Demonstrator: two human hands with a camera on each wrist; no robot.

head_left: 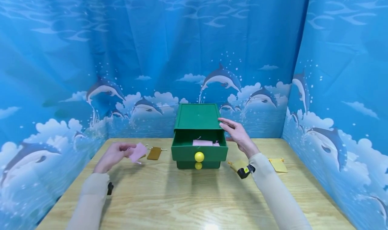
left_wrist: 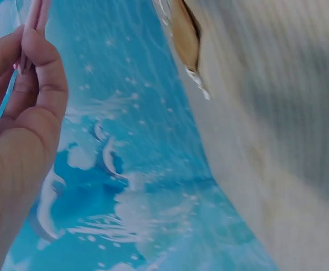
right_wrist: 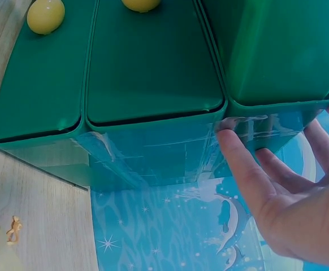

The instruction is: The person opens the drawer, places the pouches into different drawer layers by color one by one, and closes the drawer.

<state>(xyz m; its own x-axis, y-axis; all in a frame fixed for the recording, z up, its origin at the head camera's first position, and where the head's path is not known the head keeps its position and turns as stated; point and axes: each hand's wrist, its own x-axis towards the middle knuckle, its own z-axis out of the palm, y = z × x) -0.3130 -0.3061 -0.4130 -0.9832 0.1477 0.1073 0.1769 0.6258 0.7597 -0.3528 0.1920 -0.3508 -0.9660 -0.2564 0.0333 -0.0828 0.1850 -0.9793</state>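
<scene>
Two cream fabric sleeves [head_left: 274,189] reach over the wooden bench [head_left: 169,203]. Near its left edge, the left hand [head_left: 110,156] pinches one pink cloth pouch [head_left: 139,152]; the right hand [head_left: 237,134], fingers spread, touches the green plastic drawer cabinet [head_left: 198,116] by the far edge, seemingly steadying it. One open drawer [head_left: 184,154] holds pink cloth [head_left: 201,142]. I count two yellow pouches [head_left: 278,165] rightward, at least one brown pouch [head_left: 154,153] leftward.
</scene>
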